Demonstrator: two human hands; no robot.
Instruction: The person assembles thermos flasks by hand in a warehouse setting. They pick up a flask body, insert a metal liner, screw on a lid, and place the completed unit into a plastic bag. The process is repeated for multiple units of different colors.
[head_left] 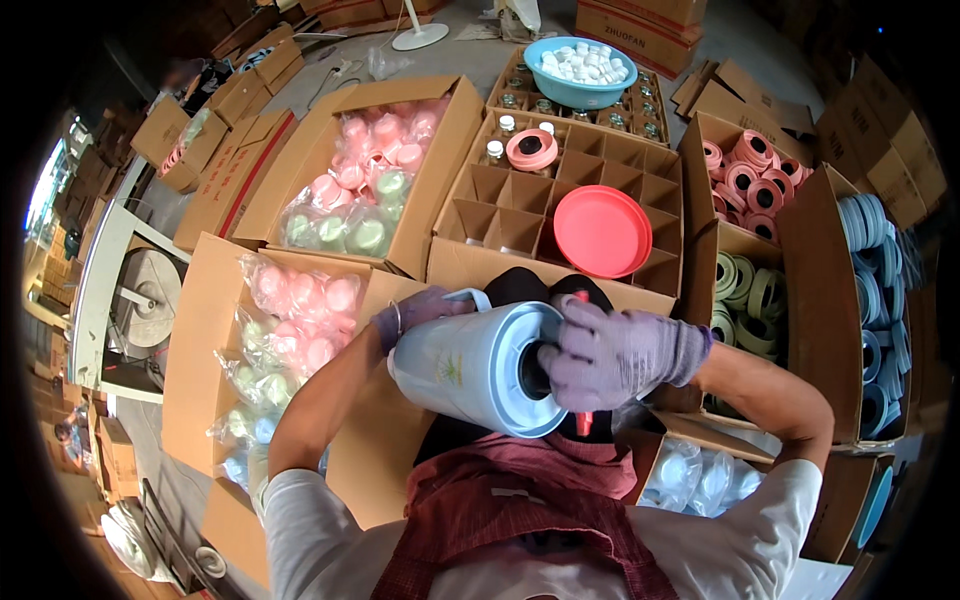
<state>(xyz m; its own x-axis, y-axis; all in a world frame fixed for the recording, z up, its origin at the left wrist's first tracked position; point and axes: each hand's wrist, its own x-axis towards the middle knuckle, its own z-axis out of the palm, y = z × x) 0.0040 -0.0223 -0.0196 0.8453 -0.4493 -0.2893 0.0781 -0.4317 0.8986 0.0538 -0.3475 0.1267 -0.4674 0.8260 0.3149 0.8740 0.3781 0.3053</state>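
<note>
A light blue vacuum jug (450, 365) lies on its side above my lap, its wide open end turned right. My left hand (425, 312), in a purple glove, is closed at the jug's handle (468, 297). At the mouth, my gloved right hand (615, 355) is curled closed around a red bar (584, 424), whose ends show above and below the fingers. A black ring or insert (533, 371) sits within the jug's opening, partly covered by those fingers. The inside of the right grip is hidden.
Ahead stands a divided carton (610, 155) bearing a red round lid (602, 231), a pink ring part and several bottles. Behind it is a blue basin (580, 92) of white caps. Cartons of bagged pink and green parts (365, 150) flank the left; ring-part cartons (755, 185) the right.
</note>
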